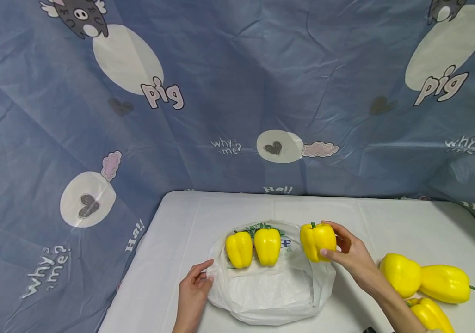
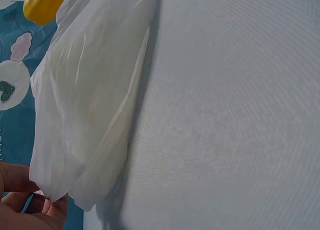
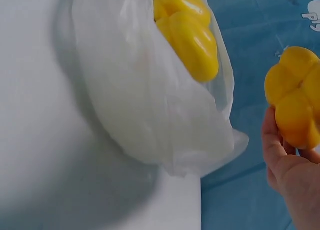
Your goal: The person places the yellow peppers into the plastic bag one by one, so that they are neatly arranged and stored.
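Observation:
A white plastic bag (image 1: 270,296) lies spread open on the table, with two yellow bell peppers (image 1: 239,249) side by side in it. At the bag's left edge my left hand (image 1: 195,289) pinches the plastic between thumb and fingers; the left wrist view shows the same hold on the bag (image 2: 95,100). Above the bag's right edge, my right hand (image 1: 351,256) grips another yellow bell pepper (image 1: 317,241), its green stem pointing up. In the right wrist view this held pepper (image 3: 295,98) is apart from the bag (image 3: 135,90).
To the right, three more yellow bell peppers (image 1: 445,283) lie together on the white table (image 1: 387,222), near the right forearm. A blue printed cloth (image 1: 229,92) hangs behind the table. A small dark object (image 1: 369,329) shows at the bottom edge.

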A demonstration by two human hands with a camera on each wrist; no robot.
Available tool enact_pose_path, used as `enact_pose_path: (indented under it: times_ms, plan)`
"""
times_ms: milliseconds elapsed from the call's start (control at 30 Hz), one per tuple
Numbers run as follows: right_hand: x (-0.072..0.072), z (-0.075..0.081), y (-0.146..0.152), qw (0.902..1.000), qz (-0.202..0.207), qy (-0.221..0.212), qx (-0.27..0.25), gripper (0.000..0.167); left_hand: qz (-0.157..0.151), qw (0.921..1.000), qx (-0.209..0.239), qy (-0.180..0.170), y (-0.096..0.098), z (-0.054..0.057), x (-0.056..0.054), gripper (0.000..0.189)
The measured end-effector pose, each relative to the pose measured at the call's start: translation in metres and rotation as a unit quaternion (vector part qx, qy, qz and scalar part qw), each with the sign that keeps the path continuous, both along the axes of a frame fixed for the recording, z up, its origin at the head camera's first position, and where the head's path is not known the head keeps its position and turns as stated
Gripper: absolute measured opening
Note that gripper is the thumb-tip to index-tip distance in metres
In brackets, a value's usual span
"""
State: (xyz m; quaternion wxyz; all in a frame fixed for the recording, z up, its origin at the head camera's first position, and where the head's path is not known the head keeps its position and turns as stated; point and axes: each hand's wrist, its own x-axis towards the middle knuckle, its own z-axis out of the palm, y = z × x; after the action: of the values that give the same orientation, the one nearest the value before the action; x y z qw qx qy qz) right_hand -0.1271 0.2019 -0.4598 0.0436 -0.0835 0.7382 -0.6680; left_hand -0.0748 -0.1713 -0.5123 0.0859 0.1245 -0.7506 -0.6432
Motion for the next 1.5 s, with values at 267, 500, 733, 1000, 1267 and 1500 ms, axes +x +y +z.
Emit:
enact_pose_path:
  times_ms: [267,500,733,1000,1267,1500]
  plan:
    - [0.001,-0.004,-0.013,0.9998,-0.004,-0.017,-0.012,0.064,-0.001,1.0000,0.001,0.000,0.000,-0.002,0.000,0.042]
    - [0.002,-0.006,-0.023,0.9996,-0.015,-0.025,-0.004,0.066,-0.001,1.0000,0.002,-0.006,0.000,-0.003,0.000,0.042]
    - [0.002,-0.007,-0.036,0.9976,-0.041,-0.049,0.026,0.073,0.000,1.0000,0.007,-0.007,0.000,-0.004,0.000,0.042]
    - [-0.001,-0.013,-0.049,0.9894,-0.062,-0.056,0.119,0.082,0.006,0.9999,-0.006,-0.007,0.000,-0.004,0.001,0.042]
    - [-0.006,-0.017,-0.056,0.9742,-0.066,-0.040,0.212,0.084,0.007,0.9999,-0.013,-0.006,0.001,-0.004,0.000,0.042]
    - [-0.010,-0.021,-0.060,0.9639,-0.088,-0.025,0.250,0.084,0.004,0.9999,-0.007,-0.013,0.001,-0.002,0.000,0.042]
